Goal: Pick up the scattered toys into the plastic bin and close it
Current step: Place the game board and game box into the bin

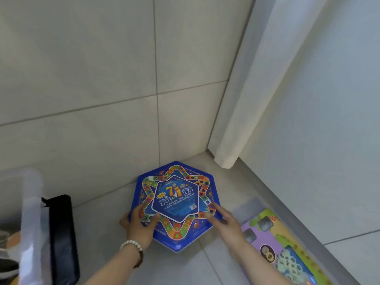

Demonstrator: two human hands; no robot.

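Note:
A blue hexagonal board game [178, 188] with a coloured star track lies on the tiled floor near the corner. My left hand [139, 225] grips its near left edge, thumb on top and fingers under the rim. My right hand [225, 221] rests on its near right edge with fingers fairly straight on the top face. The clear plastic bin [30, 204] stands at the far left, its rim blurred. A purple and yellow toy box [287, 247] lies on the floor at the lower right, partly under my right forearm.
A black flat case [61, 237] leans beside the bin. A white curtain [257, 89] hangs at the right, above a raised pale ledge [298, 214]. Tiled floor [92, 79] stretches ahead and to the left.

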